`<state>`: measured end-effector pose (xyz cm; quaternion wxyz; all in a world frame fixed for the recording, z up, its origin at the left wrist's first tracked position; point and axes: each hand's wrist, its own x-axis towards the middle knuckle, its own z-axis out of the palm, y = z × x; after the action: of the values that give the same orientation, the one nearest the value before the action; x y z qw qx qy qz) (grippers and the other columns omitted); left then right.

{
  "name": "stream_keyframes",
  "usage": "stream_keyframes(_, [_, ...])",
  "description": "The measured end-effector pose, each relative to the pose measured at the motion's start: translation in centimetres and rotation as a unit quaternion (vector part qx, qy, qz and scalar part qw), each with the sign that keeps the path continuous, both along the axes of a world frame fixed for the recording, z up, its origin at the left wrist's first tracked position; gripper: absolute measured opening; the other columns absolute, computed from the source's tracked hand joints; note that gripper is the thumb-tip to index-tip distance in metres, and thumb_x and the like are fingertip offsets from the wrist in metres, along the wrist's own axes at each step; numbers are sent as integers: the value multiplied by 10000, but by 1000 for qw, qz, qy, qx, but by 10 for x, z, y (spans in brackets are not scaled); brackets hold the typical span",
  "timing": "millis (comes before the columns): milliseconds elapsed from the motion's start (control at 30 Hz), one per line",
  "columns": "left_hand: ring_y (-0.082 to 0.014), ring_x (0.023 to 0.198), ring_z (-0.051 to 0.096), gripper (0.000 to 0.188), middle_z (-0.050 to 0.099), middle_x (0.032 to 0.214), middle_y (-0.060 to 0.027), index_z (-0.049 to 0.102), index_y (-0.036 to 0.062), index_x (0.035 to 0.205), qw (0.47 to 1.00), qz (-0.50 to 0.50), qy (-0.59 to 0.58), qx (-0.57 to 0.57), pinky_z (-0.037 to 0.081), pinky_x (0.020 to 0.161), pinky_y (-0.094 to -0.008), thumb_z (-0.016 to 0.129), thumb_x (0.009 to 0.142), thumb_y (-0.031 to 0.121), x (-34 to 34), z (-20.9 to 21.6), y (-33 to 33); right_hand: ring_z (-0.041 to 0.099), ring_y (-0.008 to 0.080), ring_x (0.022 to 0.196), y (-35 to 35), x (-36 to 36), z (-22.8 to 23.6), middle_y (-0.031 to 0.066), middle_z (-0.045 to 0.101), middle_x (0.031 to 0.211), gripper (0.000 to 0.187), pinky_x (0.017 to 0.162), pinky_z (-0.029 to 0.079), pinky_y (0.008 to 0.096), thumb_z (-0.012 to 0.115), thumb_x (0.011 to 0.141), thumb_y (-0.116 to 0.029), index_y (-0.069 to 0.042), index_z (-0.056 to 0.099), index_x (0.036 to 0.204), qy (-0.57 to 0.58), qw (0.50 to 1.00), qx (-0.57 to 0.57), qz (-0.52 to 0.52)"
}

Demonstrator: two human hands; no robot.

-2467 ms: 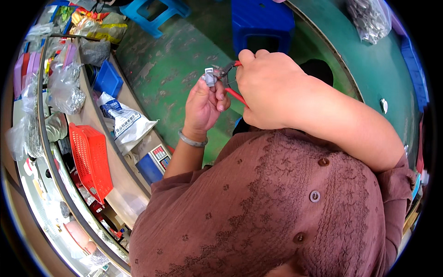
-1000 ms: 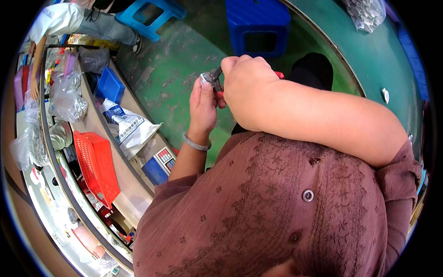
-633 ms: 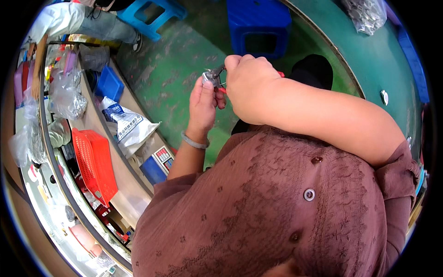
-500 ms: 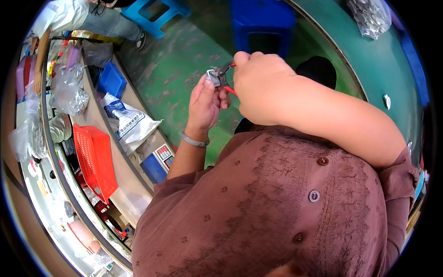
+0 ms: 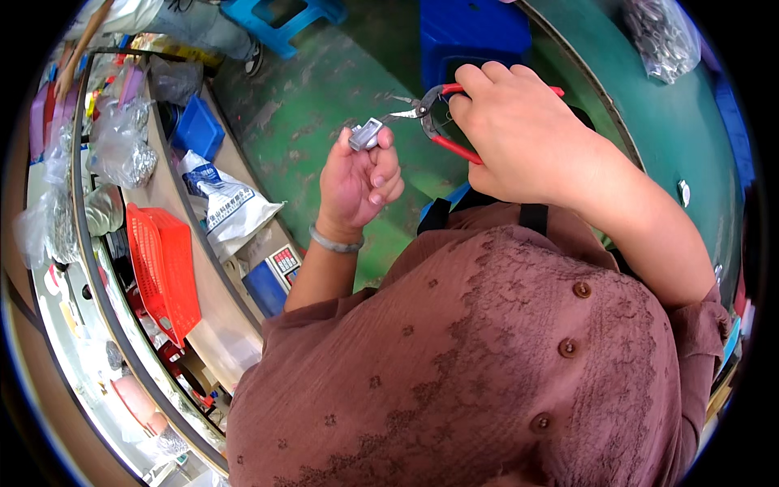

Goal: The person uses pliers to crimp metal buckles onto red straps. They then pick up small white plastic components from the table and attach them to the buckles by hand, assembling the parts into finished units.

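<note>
A small silver metal buckle-like piece [image 5: 366,135] is pinched between the thumb and fingers of my left hand [image 5: 358,180], which wears a grey bangle. My right hand [image 5: 519,134] is wrapped round the red handles of a pair of pliers [image 5: 423,111]. The jaws of the pliers stand apart, and their lower tip points at the metal piece, close to its upper right edge. Whether the tip touches the piece I cannot tell. Both hands are raised over the green floor, in front of my brown shirt.
On the left, shelves hold a red basket [image 5: 165,268], a blue tray [image 5: 197,128], a white printed bag [image 5: 225,199] and a scale [image 5: 274,278]. Blue stools [image 5: 475,36] stand ahead. The green table [image 5: 649,122] at right bears a bag of metal parts [image 5: 664,40]. Another person's leg [image 5: 207,32] shows at upper left.
My right hand has moved right and up, drawing the pliers away from the metal piece, and their jaws have opened. My left hand has turned the piece and shifted slightly left.
</note>
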<state>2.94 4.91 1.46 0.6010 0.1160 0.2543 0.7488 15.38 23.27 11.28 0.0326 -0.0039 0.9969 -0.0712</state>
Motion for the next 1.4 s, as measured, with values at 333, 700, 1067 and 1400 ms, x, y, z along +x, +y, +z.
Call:
stream_keyframes(333, [-94,369,305,481,359,522,3,431,47,898,999,-34,-5,-15,253,390,-229,215,926,476,0,4,0,498,246,826,2,1,-13,127,513,853,240,710,390,326,600,583,-103,22,621,786,75,995,-14,59])
stream_keyframes(700, [-179,533,550,413,567,718,-99,439,0,1134,941,177,194,-213,457,523,-274,271,959,334,15,14,19,512,267,838,-7,4,-26,144,515,879,263,696,410,342,593,617,-147,35,614,806,22,999,-34,9])
stream_keyframes(1067, [-117,664,550,321,559,823,-57,432,4,1200,895,221,358,-151,455,584,-236,434,928,175,15,1,16,525,313,880,-14,2,-12,181,497,910,366,767,446,378,572,654,-182,74,543,913,-110,987,-107,-52])
stream_keyframes(1400, [-195,836,601,304,594,967,-149,451,-5,1165,934,252,225,-113,505,761,-328,411,933,188,9,2,22,532,314,902,-19,4,-9,193,513,957,349,777,444,387,567,692,-208,70,578,904,-96,989,-88,-69])
